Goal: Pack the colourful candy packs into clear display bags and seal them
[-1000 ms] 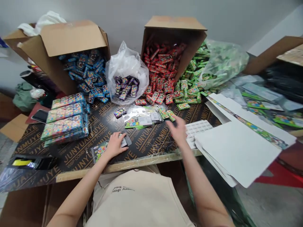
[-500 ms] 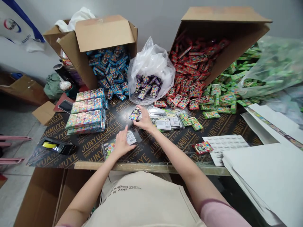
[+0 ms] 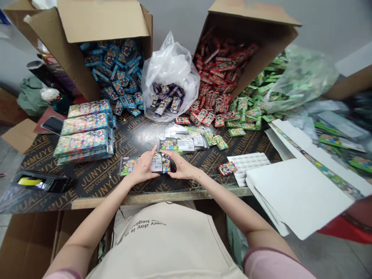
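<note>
My left hand (image 3: 144, 168) lies over a flat printed plastic bag (image 3: 127, 165), thumb and index finger curved about the edges of its labelled right end. Between the thumb and fingers of my right hand (image 3: 182, 166) is a small purple candy box (image 3: 166, 163), right up against that end of the bag. Whether the box is partly inside the bag I cannot tell. Just behind my hands lie more flat printed bags (image 3: 186, 144) with white labels, overlapping. Two small green candy boxes (image 3: 215, 139) rest at their right end.
Blue boxes (image 3: 119, 73) spill from a carton at the left, red boxes (image 3: 221, 81) from another. Purple boxes (image 3: 165, 100) sit in a clear bag between them. Stacked multi-packs (image 3: 84, 131), a tape dispenser (image 3: 43, 182), a label sheet (image 3: 250, 164) and white card sheets (image 3: 296, 193) lie around.
My right hand has brought the purple candy box down and towards me, to the bag's right end. My left hand has shifted on the bag. The camera view has turned right.
</note>
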A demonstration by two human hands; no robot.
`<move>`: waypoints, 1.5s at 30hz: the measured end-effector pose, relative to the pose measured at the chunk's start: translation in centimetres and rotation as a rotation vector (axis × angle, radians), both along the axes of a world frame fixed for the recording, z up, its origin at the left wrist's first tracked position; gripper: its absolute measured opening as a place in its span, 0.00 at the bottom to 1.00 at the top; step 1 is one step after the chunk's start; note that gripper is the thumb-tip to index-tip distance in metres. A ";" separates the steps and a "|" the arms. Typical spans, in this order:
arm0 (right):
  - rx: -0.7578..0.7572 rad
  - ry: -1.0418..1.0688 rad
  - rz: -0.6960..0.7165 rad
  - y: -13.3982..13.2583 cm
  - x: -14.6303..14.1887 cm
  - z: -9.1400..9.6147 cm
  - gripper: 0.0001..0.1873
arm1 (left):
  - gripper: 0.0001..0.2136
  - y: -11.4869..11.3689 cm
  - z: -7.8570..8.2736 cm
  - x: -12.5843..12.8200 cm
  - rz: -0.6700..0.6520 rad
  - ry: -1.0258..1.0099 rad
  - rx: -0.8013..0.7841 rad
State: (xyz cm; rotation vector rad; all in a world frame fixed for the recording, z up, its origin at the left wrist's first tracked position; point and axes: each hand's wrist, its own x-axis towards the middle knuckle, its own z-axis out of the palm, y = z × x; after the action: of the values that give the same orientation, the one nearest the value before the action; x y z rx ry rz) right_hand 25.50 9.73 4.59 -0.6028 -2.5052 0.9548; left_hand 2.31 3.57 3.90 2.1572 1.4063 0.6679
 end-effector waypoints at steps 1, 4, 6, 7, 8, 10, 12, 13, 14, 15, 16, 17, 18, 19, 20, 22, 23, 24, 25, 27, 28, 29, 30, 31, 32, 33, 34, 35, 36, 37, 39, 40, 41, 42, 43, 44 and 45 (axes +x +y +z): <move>-0.023 0.013 -0.020 -0.2 0.1 -0.2 0.49 | 0.56 0.0 0.0 0.0 -0.002 -0.001 0.002; -0.026 0.033 -0.154 -1.7 0.1 -1.0 0.53 | 0.56 0.2 -0.1 -0.1 0.075 -0.019 0.011; 0.013 0.008 -0.169 -2.6 -0.2 -1.3 0.49 | 0.57 0.3 -0.2 0.1 0.128 -0.032 0.005; 0.038 -0.014 -0.155 -2.6 -0.3 -1.3 0.46 | 0.57 0.3 -0.3 0.2 0.139 -0.036 -0.002; 0.063 -0.036 -0.158 -2.2 -0.3 -1.2 0.42 | 0.57 0.3 -0.5 0.4 0.142 -0.038 -0.011; 0.120 -0.071 -0.310 0.3 0.1 -1.0 0.39 | 0.57 0.1 -1.0 0.8 0.153 -0.029 -0.030; 0.188 -0.106 -0.640 4.8 1.1 -0.6 0.39 | 0.57 -0.3 -1.6 1.3 0.168 0.000 -0.053; 0.231 -0.152 -0.781 7.4 1.6 -0.5 0.40 | 0.57 -0.5 -1.9 1.5 0.163 0.020 -0.065; 0.261 -0.216 -0.870 10.1 2.2 -0.4 0.40 | 0.57 -0.7 -2.2 1.8 0.149 0.042 -0.073; 0.270 -0.293 -0.890 12.7 2.6 -0.5 0.39 | 0.56 -0.8 -2.5 2.0 0.129 0.065 -0.076; 0.259 -0.379 -0.844 14.9 2.9 -0.6 0.34 | 0.56 -1.0 -2.8 2.2 0.109 0.085 -0.074; 0.247 -0.457 -0.784 16.8 3.0 -0.7 0.32 | 0.55 -1.1 -3.0 2.3 0.094 0.099 -0.068; 0.233 -0.514 -0.730 18.4 3.0 -0.8 0.30 | 0.55 -1.3 -3.2 2.4 0.086 0.106 -0.060; 0.221 -0.552 -0.694 19.5 2.9 -1.0 0.29 | 0.54 -1.3 -3.3 2.4 0.085 0.106 -0.054; 0.213 -0.571 -0.680 20.3 2.7 -1.0 0.28 | 0.54 -1.4 -3.4 2.4 0.089 0.102 -0.052; 0.210 -0.575 -0.692 21.0 2.4 -0.8 0.25 | 0.52 -1.5 -3.4 2.2 0.095 0.084 -0.058; 0.231 -0.571 -0.698 20.9 2.3 -0.6 0.23 | 0.51 -1.4 -3.3 2.1 0.093 0.071 -0.068; 0.268 -0.559 -0.708 20.5 2.1 -0.4 0.21 | 0.50 -1.4 -3.2 2.1 0.092 0.046 -0.079; 0.313 -0.535 -0.722 19.6 1.9 -0.1 0.20 | 0.48 -1.2 -2.9 2.1 0.101 0.005 -0.091; 0.382 -0.447 -0.750 16.8 1.1 0.4 0.18 | 0.42 -0.5 -2.4 2.4 0.179 -0.147 -0.113; 0.380 -0.388 -0.746 14.9 0.5 0.6 0.18 | 0.38 0.0 -2.1 2.7 0.256 -0.267 -0.132; 0.351 -0.320 -0.732 12.6 -0.2 0.7 0.18 | 0.34 0.7 -1.9 3.1 0.350 -0.414 -0.166; 0.304 -0.257 -0.681 10.2 -0.8 0.7 0.19 | 0.31 1.4 -1.6 3.4 0.455 -0.583 -0.220; 0.269 -0.189 -0.622 7.9 -1.4 0.7 0.20 | 0.28 2.1 -1.3 3.8 0.547 -0.770 -0.303; 0.262 -0.126 -0.593 5.6 -1.9 0.8 0.21 | 0.26 2.8 -1.0 4.0 0.617 -0.940 -0.399; 0.260 -0.067 -0.578 3.7 -2.2 0.8 0.23 | 0.23 3.4 -0.8 4.1 0.667 -1.074 -0.492; 0.248 -0.006 -0.577 2.1 -2.3 0.9 0.23 | 0.21 3.8 -0.5 4.2 0.690 -1.171 -0.576; 0.228 0.049 -0.590 0.9 -2.2 1.0 0.22 | 0.19 4.0 -0.3 4.1 0.688 -1.232 -0.643; 0.196 0.095 -0.606 0.1 -2.1 1.0 0.20 | 0.18 4.0 0.0 4.0 0.666 -1.265 -0.693; 0.154 0.130 -0.626 -0.4 -1.8 1.0 0.16 | 0.17 3.8 0.1 4.0 0.631 -1.279 -0.723; 0.056 0.172 -0.664 -0.8 -1.4 0.6 0.10 | 0.17 3.3 0.4 4.0 0.561 -1.280 -0.734; -0.009 0.187 -0.672 -0.8 -1.3 0.2 0.09 | 0.17 3.0 0.4 4.1 0.543 -1.273 -0.728; -0.091 0.205 -0.676 -0.9 -1.2 -0.3 0.09 | 0.18 2.7 0.3 4.2 0.536 -1.259 -0.720; -0.183 0.228 -0.677 -0.9 -1.1 -0.7 0.10 | 0.20 2.5 0.2 4.4 0.535 -1.239 -0.712; -0.273 0.251 -0.673 -0.9 -1.0 -1.1 0.11 | 0.21 2.4 0.1 4.5 0.535 -1.217 -0.708; -0.341 0.274 -0.662 -0.9 -0.9 -1.3 0.13 | 0.21 2.3 0.0 4.6 0.533 -1.195 -0.708; -0.370 0.290 -0.639 -1.0 -0.7 -1.4 0.16 | 0.21 2.3 -0.1 4.6 0.530 -1.176 -0.709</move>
State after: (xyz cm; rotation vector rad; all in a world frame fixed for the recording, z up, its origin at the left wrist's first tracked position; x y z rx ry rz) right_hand 24.83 8.76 3.17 -1.1876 -1.7123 1.1390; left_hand 6.86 5.91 3.80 0.5722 1.1861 1.1247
